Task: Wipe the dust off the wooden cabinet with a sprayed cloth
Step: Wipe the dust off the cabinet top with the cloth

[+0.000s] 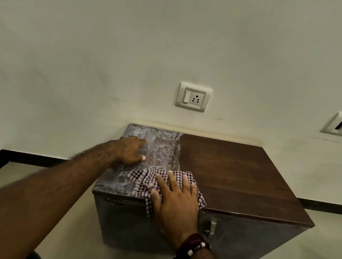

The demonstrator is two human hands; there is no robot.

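A dark wooden cabinet [232,176] stands against the wall. The left third of its top is grey with dust, the rest is clean brown wood. A purple-and-white checked cloth [143,178] lies at the front edge, on the border between dusty and clean, with one corner hanging over the front. My right hand [175,199] lies flat on the cloth with fingers spread, pressing it down. My left hand [130,150] rests on the dusty left part of the top, fingers curled, holding nothing.
A wall socket with a switch [193,96] sits above the cabinet, and another wall fitting [339,124] is at the right edge. The cabinet front carries a metal latch [212,226]. Pale floor and a black skirting [29,159] surround the cabinet.
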